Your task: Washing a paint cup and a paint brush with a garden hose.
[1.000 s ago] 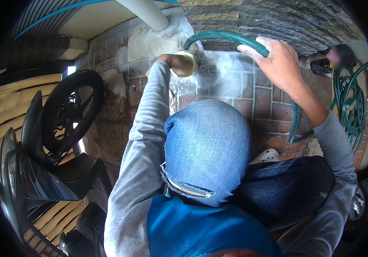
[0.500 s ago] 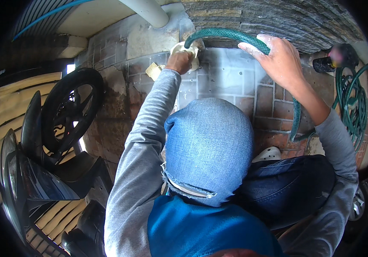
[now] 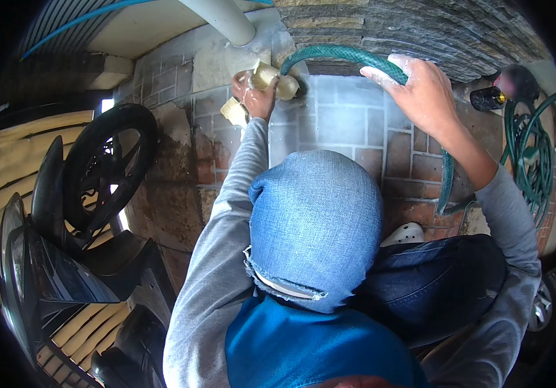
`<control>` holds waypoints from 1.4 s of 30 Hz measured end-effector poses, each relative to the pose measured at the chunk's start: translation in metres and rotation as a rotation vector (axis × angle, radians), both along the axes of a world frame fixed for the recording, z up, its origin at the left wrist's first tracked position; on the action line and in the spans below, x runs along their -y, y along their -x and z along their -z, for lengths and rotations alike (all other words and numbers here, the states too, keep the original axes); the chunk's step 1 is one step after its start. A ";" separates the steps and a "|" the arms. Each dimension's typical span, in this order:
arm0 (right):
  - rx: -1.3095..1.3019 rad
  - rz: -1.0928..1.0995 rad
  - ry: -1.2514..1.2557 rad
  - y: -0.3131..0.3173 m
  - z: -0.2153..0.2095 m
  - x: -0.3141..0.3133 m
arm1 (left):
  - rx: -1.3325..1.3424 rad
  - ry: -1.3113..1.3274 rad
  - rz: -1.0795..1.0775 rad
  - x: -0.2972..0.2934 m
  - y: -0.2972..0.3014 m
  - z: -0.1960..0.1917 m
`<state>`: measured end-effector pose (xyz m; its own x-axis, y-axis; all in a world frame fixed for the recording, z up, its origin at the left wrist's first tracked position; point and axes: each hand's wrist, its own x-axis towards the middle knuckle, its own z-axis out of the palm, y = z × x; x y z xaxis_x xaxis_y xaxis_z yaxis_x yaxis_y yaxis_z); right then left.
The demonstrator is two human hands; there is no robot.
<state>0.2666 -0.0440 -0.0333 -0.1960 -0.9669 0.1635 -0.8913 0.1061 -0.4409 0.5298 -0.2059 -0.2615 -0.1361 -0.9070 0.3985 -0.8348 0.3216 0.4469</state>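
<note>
My right hand [image 3: 423, 94], whitened on thumb and fingertips, is closed around a green braided hose [image 3: 336, 52]. The hose arches left, and its end points down beside a cream-coloured, hollow, cup-like piece [image 3: 266, 75]. My left hand [image 3: 258, 100], wet, grips this piece from the near side with fingers wrapped about it. Its exact kind is hard to make out. Just right of it, under the hose end, shows another rounded cream part [image 3: 288, 88]; I cannot tell whether the two are joined. A second cream piece [image 3: 233, 111] lies on the paving by my left wrist.
Wet brick paving [image 3: 349, 119] spreads below my hands, against a stacked-stone wall [image 3: 388, 29]. A white pipe [image 3: 226, 22] rises at the back. The black wheel [image 3: 110, 165] of a motorcycle stands left. Coiled green hose [image 3: 530, 161] and a black cylinder [image 3: 488, 98] are at right.
My left hand has shifted slightly left and turned, tilting the cream piece so that its hollow end shows. My right hand and the hose have hardly moved.
</note>
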 end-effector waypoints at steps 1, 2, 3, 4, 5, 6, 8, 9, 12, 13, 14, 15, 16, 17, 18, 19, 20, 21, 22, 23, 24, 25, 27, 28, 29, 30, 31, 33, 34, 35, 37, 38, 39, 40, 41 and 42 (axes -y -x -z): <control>0.001 0.016 -0.009 0.000 0.000 0.000 | -0.221 -0.050 -0.114 0.002 0.003 0.009; 0.008 0.003 -0.007 0.000 0.000 0.000 | -0.443 -0.180 -0.244 0.004 0.006 0.016; 0.012 0.002 -0.015 -0.001 0.000 0.001 | -0.474 -0.286 -0.311 0.005 0.006 0.020; 0.001 0.015 -0.035 -0.001 0.000 0.001 | -0.475 -0.286 -0.314 0.005 0.008 0.023; 0.016 -0.002 -0.024 0.000 0.000 0.002 | -0.736 -0.334 -0.380 0.006 0.010 0.023; 0.044 -0.005 -0.053 0.001 -0.001 0.002 | -0.998 -0.456 -0.470 0.006 0.012 0.021; 0.072 -0.007 -0.082 0.002 0.000 0.003 | -1.215 -0.529 -0.405 0.005 0.014 0.013; 0.084 -0.001 -0.087 0.002 0.000 0.003 | -1.000 -0.604 -0.652 0.006 0.017 0.010; 0.063 0.011 -0.056 0.001 0.001 0.002 | -0.829 -0.772 -0.855 0.010 0.023 0.009; 0.008 0.028 -0.020 0.000 0.002 0.002 | -0.862 -0.821 -0.839 0.012 0.027 0.014; 0.031 0.012 -0.015 -0.001 0.002 0.002 | -0.892 -0.871 -0.824 0.014 0.028 0.021; 0.032 0.025 -0.010 -0.002 0.003 0.002 | -0.911 -0.853 -0.864 0.021 0.035 0.030; 0.005 0.050 -0.007 -0.002 0.003 0.002 | -0.920 -0.932 -0.865 0.025 0.034 0.040; 0.029 0.035 -0.002 -0.003 0.003 0.003 | -0.850 -0.873 -0.810 0.028 0.033 0.050; 0.036 0.035 -0.021 -0.002 0.002 0.003 | -0.844 -0.835 -0.834 0.032 0.031 0.058; 0.029 0.052 -0.050 -0.002 0.002 0.004 | -1.093 -0.831 -0.686 0.032 0.027 0.065; 0.045 0.036 -0.039 0.000 0.002 0.004 | -1.280 -0.860 -0.555 0.032 0.024 0.068; 0.080 0.041 -0.076 0.001 0.001 0.004 | -1.329 -0.817 -0.524 0.031 0.020 0.068; 0.108 0.054 -0.106 0.003 0.001 0.004 | -1.236 -0.741 -0.441 0.027 0.014 0.066; 0.117 0.051 -0.113 0.004 0.001 0.004 | -1.128 -0.747 -0.373 0.022 0.009 0.061; 0.110 0.062 -0.073 0.005 0.002 0.004 | -1.138 -0.671 -0.355 0.017 0.003 0.054; 0.087 0.085 -0.042 0.006 0.003 0.003 | -0.977 -0.715 -0.297 0.013 -0.005 0.045; 0.121 0.071 -0.042 0.008 0.004 0.003 | -0.639 -0.493 -0.285 -0.001 -0.009 0.031; 0.126 0.074 -0.047 0.009 0.004 0.004 | -0.636 -0.494 -0.285 -0.005 -0.014 0.024; 0.141 0.062 -0.045 0.009 0.004 0.004 | -0.548 -0.341 -0.096 -0.008 -0.022 0.017; 0.141 0.061 -0.051 0.009 0.004 0.005 | -0.455 -0.186 0.092 -0.010 -0.029 0.011; 0.143 0.060 -0.057 0.008 0.004 0.006 | -0.452 -0.184 0.093 -0.011 -0.034 0.005; 0.169 0.058 -0.066 0.007 0.003 0.005 | -0.189 -0.041 0.216 -0.013 -0.045 -0.003; 0.183 0.063 -0.079 0.007 0.003 0.005 | -0.031 -0.036 0.256 -0.014 -0.049 -0.006; 0.194 0.060 -0.079 0.007 0.003 0.004 | -0.035 0.039 0.324 -0.015 -0.051 -0.010; 0.137 0.045 -0.031 0.007 0.003 0.003 | 0.010 0.098 0.370 -0.011 -0.056 -0.018; 0.151 0.039 -0.034 0.006 0.003 0.002 | 0.077 0.099 0.409 -0.010 -0.056 -0.022; 0.160 0.040 -0.022 0.006 0.004 0.002 | 0.034 0.045 0.418 -0.009 -0.056 -0.026; 0.161 0.040 -0.006 0.006 0.004 0.002 | 0.025 0.066 0.416 -0.008 -0.057 -0.030; 0.167 0.039 -0.007 0.007 0.004 0.003 | 0.228 0.011 0.380 -0.006 -0.059 -0.034; 0.189 0.021 -0.027 0.008 0.005 0.004 | 0.424 -0.037 0.358 -0.003 -0.060 -0.037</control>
